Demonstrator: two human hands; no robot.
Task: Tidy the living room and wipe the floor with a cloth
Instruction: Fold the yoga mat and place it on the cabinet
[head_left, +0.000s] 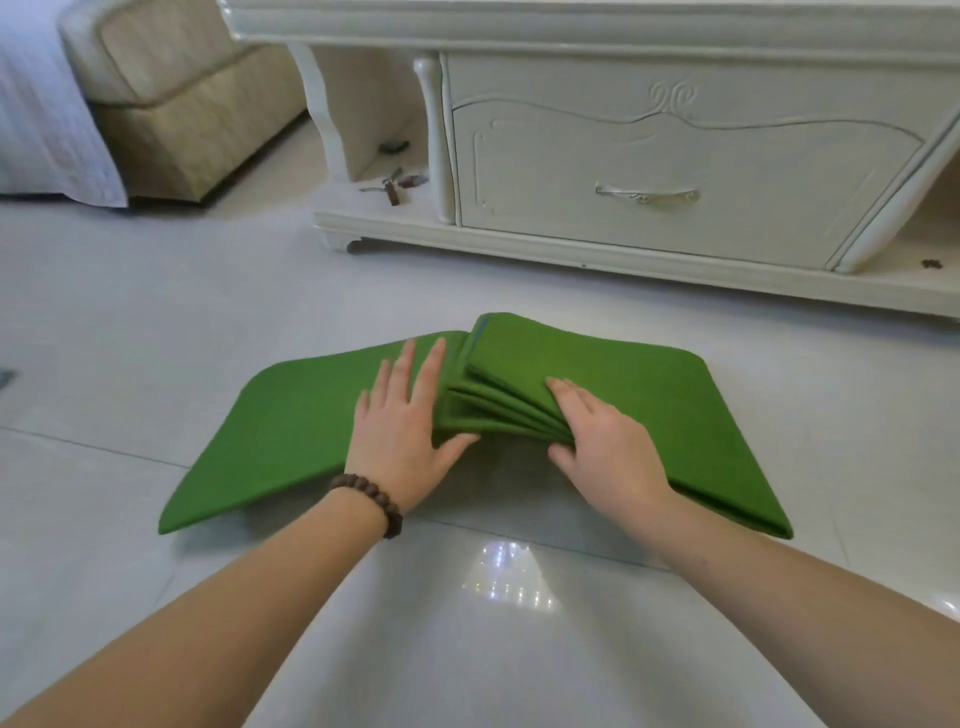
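Note:
A green cloth (649, 410), folded into several layers, lies on the pale tiled floor (156, 322) in front of me. One flap is spread flat to the left, and a stack of folded layers fans up at the middle. My left hand (405, 431), with a bead bracelet on the wrist, rests flat and spread on the left flap, thumb against the fold edges. On the right, my right hand (597, 441) pinches the near edges of the stacked layers between fingers and thumb.
A cream TV cabinet (649, 171) with a drawer handle stands just beyond the cloth. Small tools (392, 184) lie on its low left shelf. A beige armchair (182, 98) and a white bedsheet (47, 119) are at the far left.

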